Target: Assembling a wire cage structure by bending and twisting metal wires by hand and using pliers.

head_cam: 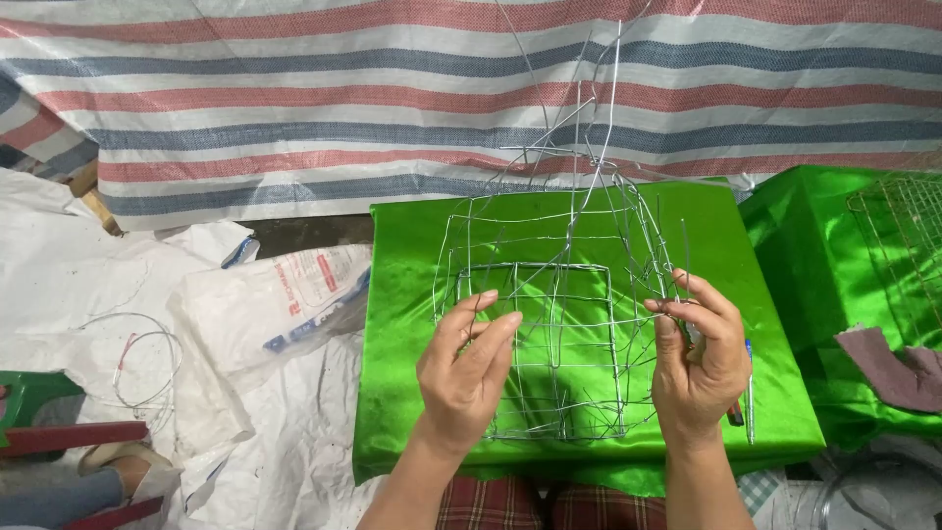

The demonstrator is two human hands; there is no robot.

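— Striped tarpaulin (294, 108) in red, blue and white hangs across the back, right? What sits in front of it?

— Green satin cloth (422, 294) over a low block, and on it a wire cage frame (549, 324), a grid of thin silver wire standing upright, its loose ends sticking up past the top.

— And the hands?

— Left hand (466, 373) is at the frame's near left side, fingers half curled around a wire without clamping tight. Right hand (697, 358) pinches an upright wire at the frame's right edge between thumb and fingers, closed on it.

— Anything near?

— A thin pen-like tool (750, 393) lies on the cloth just beside the right hand. Further right, a second green-covered block (814, 255) carries another wire mesh piece (903, 245) and a grey rag (893, 368). Left, a white plastic sack (294, 294) and a loose wire coil (142, 363) lie on white sheeting.
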